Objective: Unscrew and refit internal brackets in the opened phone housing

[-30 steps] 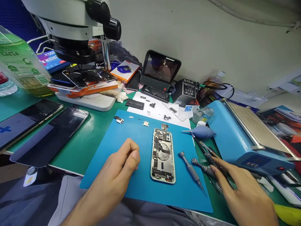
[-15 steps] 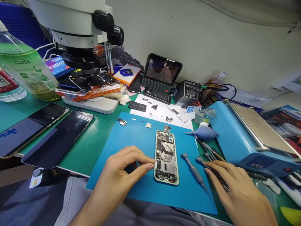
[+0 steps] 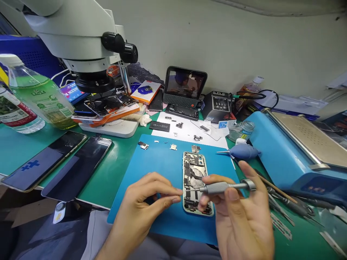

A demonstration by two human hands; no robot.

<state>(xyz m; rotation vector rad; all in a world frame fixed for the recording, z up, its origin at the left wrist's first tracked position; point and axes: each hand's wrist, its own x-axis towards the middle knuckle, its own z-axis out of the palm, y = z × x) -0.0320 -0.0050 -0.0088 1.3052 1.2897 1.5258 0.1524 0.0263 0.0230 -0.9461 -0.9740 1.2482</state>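
Observation:
My right hand [image 3: 244, 216] holds a grey precision screwdriver [image 3: 218, 187] almost level, its thin shaft pointing left. The tip ends close to my left fingertips. My left hand [image 3: 151, 198] is pinched closed, thumb against fingers, at the left edge of an opened phone housing [image 3: 199, 169]. Whatever lies in that pinch, if anything, is too small to make out. The housing lies on a blue mat [image 3: 159, 164], its boards and round coil exposed. My right fingers and the screwdriver cover part of its lower right. Small phone parts, including a metal card reader [image 3: 173, 147], lie beyond it.
A blue air blower [image 3: 244, 151] and a blue heating machine [image 3: 282, 144] stand at right. Tweezers and other tools [image 3: 287, 202] lie behind my right hand. Two dark phone panels [image 3: 78, 168] lie left, below a microscope [image 3: 92, 43]. A battery [image 3: 159, 126] sits on white paper.
My right hand has left the tools at the right and come over the phone housing, now holding a screwdriver. My left hand keeps its pinch beside the housing. The view has shifted slightly.

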